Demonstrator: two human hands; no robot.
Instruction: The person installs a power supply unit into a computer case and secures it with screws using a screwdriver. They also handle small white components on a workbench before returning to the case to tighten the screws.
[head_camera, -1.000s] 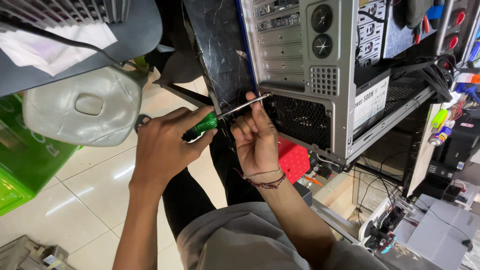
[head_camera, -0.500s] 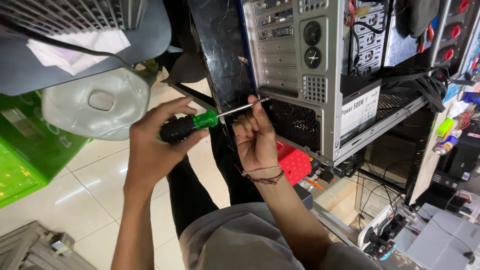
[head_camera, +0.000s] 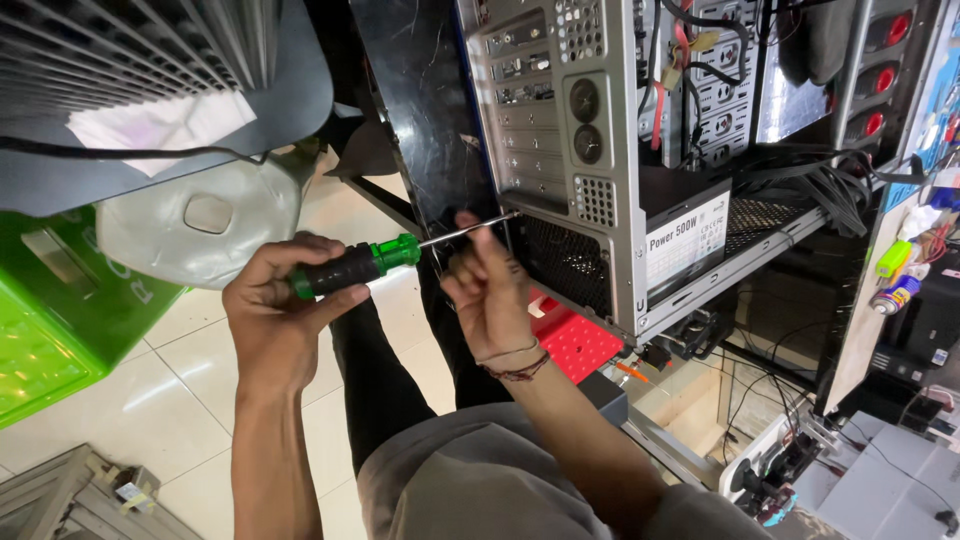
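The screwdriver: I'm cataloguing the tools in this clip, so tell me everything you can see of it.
The screwdriver has a black grip with a bright green collar, plastic or rubber by its look, and a thin bare metal shaft. It lies nearly level, tip slightly raised, pointing right. The left hand wraps the black grip; the right hand pinches the shaft near its tip, which meets the rear edge of the grey computer case. The tip's shape is hidden.

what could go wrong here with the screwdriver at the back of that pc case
The screwdriver shaft runs right past the right hand, whose fingertips sit near the tip, so a slip could jab them. The left hand drives it at a slant, so the tip may cam out and chew the screw head. The computer case lies tilted with loose cables spilling out, so hard pushing might shift it.
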